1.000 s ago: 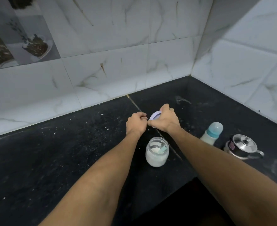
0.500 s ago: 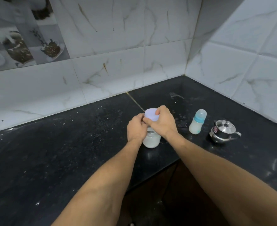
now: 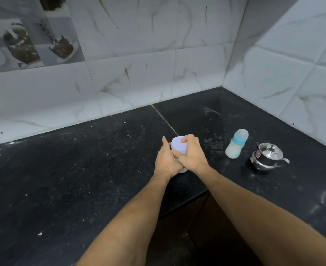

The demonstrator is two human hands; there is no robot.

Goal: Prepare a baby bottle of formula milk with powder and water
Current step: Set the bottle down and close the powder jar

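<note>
My left hand wraps the upright powder jar on the surface, my right hand curls over its lilac lid straight above, and I judge the baby bottle, upright to the right, nearer that hand.

Dim, cool light, soft overall blur (wide-angle bending at edges), faint glare on the steel pot.

I count one round glass jar, one lilac plastic lid, one milky baby bottle with a blue collar, one small lidded steel pot, and two hands: my left hand and right hand.
</note>
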